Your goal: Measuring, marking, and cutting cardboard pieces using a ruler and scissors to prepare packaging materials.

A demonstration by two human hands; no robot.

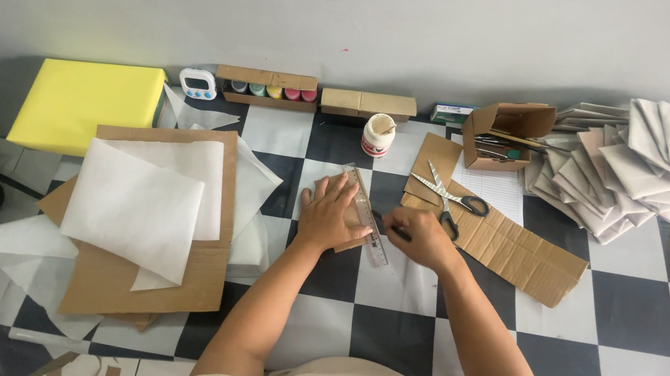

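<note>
The left hand (331,212) lies flat, fingers spread, pressing a clear ruler (365,213) onto a small cardboard piece (320,188) at the table's middle. Just right, the right hand (421,237) pinches a dark pen (393,227) — tip at the ruler's edge — with scissors (452,199) just beyond.

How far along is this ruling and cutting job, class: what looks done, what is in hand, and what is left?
Done: a heap of folded white paper pieces sits at the far right. In hand: the left hand presses a clear ruler onto a small cardboard piece, while the right hand holds a pen at the ruler's edge. Left: scissors lie unused on a cardboard strip; white sheets lie flat.
</note>
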